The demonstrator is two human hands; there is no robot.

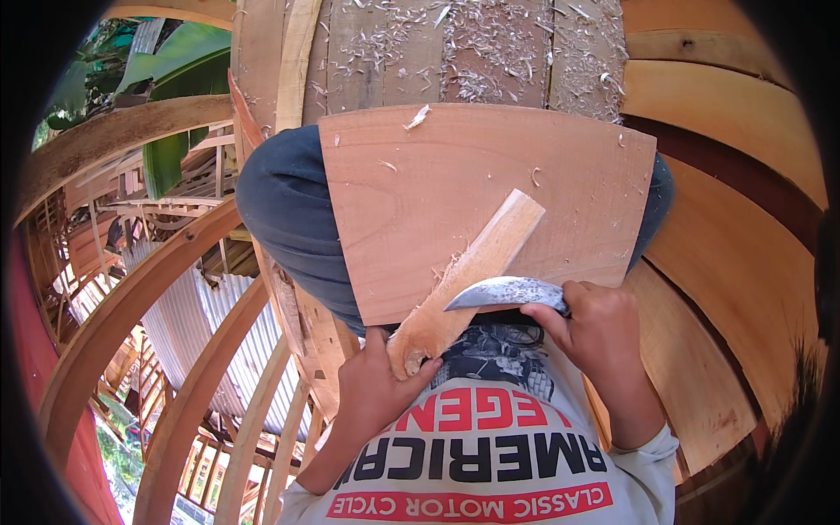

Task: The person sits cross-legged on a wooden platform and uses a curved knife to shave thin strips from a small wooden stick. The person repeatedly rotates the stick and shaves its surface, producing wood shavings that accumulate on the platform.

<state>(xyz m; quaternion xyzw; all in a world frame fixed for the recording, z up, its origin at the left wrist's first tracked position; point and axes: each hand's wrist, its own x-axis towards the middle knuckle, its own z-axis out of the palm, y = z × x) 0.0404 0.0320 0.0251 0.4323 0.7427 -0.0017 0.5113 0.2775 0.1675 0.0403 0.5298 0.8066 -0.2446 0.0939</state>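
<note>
A pale strip of wood (481,262) slants across my lap, its far end resting over a flat wooden board (411,201). My left hand (376,385) grips the strip's near end, where a dark hollow shows between thumb and fingers. In my right hand (595,324) is a curved knife (507,293), its handle mostly hidden in the closed fingers. The blade points left and lies over the strip's middle; whether it touches the wood I cannot tell. The board spans both thighs, and a few shavings lie on it.
Planks strewn with wood shavings (499,52) stretch ahead of the board. Curved wooden ribs (149,289) stand on the left, with corrugated metal sheets (210,324) below them. Wide planks (726,254) form a wall on the right. A large green leaf (188,74) hangs at upper left.
</note>
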